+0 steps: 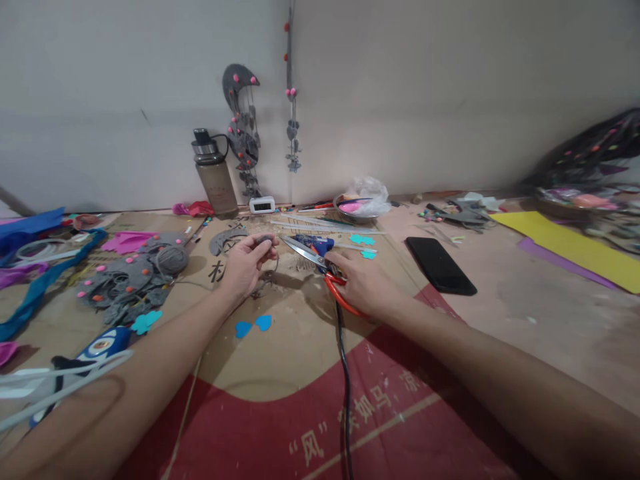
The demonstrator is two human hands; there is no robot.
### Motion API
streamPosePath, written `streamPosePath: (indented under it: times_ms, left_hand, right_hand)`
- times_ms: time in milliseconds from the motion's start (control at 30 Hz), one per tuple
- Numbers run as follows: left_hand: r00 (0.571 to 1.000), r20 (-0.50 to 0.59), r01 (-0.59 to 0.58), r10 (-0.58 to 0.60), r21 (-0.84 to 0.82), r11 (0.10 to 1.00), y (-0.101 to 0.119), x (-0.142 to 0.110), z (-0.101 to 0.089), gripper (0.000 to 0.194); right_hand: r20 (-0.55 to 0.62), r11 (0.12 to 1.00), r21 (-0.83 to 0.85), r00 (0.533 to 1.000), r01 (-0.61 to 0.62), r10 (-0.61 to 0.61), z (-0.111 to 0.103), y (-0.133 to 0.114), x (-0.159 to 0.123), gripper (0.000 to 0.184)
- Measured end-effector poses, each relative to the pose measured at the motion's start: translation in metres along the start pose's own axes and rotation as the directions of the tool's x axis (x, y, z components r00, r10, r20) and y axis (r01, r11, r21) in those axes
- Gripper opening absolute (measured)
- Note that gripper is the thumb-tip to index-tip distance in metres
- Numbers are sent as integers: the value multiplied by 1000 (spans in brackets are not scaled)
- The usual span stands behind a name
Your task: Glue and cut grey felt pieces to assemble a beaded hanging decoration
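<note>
My left hand [250, 263] is closed, pinching a small dark grey felt piece [265, 239] between thumb and fingers. A thin grey strand [277, 261] hangs from it. My right hand [363, 280] grips the red handles of a pair of scissors [305, 251]. Their blades point left toward the felt piece, with a small gap between. Behind the scissors lies a blue glue gun [320, 243], partly hidden by the blades and my hand. Two blue paper hearts [243, 329] rest on the cardboard [280, 373] below my hands. Grey felt cut-outs [227, 240] lie behind my left hand.
On the left are a grey felt garland with pom-poms [130, 277], teal ribbon [50, 280] and a blue-handled tool [103, 343]. A bottle [215, 177] and small clock [262, 204] stand near the wall. A black phone [440, 265] and yellow sheet [565, 247] lie right. A black cord [346, 380] crosses the cardboard.
</note>
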State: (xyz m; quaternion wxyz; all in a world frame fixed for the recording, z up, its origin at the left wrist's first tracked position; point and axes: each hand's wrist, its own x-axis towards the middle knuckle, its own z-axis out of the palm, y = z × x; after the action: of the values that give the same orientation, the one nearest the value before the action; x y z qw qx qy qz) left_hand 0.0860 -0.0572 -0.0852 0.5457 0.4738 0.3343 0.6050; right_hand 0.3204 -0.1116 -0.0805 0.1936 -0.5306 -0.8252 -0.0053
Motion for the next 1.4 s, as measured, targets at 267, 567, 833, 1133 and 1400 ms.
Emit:
streamPosePath:
  times_ms: [267,567,833,1133,1400]
  left_hand:
    - [996,31,81,-79,-54,995,1,1,-1,25]
    - [987,-28,155,-157,-81,985,2,3,-2,17]
    - [979,11,203,-203,-119,972,3,1,0,21]
    - [984,34,180,-177,-104,978,1,1,-1,19]
    - [979,35,202,-200,-91,975,4,-1,3,22]
  right_hand:
    - [37,999,-48,999,-3,5,-2,-2,0,35]
    - [45,994,-113,999,11,-6,1,0,0,35]
    - [5,992,-112,999,51,-51,5,3,0,34]
    - [22,991,-121,998,65,-63,6,5,0,34]
    - [17,988,-147,999,53,-51,5,3,-1,33]
